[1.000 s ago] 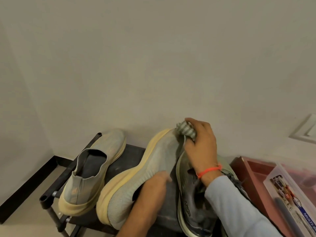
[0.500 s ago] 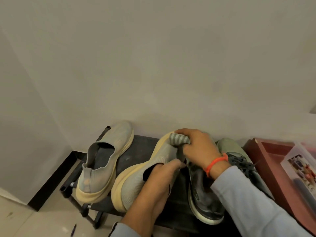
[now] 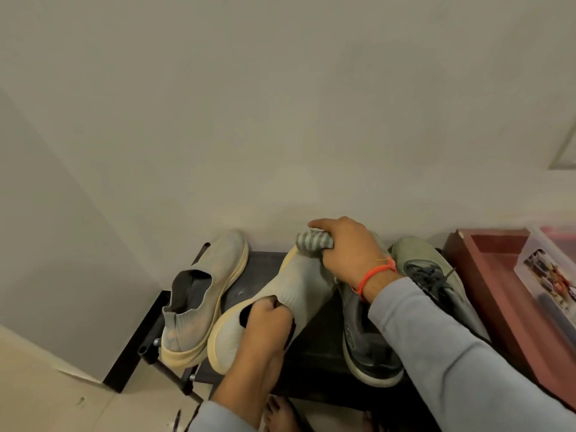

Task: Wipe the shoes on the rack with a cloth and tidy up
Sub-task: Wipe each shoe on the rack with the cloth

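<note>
My right hand [image 3: 352, 254] bunches the striped cloth [image 3: 313, 242] on the toe of the grey knit shoe [image 3: 299, 285]; my left hand [image 3: 268, 319] grips its collar. It sits on the dark rack [image 3: 314, 347] against a plain wall [image 3: 280, 120], tiled floor [image 3: 46, 397] below.

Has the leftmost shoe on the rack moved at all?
No. The leftmost shoe still lies with its toe beside the rack's rear left tube end.

Knit-fabric shoe [image 3: 280, 294], striped woven cloth [image 3: 311, 243], glossy, perhaps leather, dark shoe [image 3: 371, 347].
</note>
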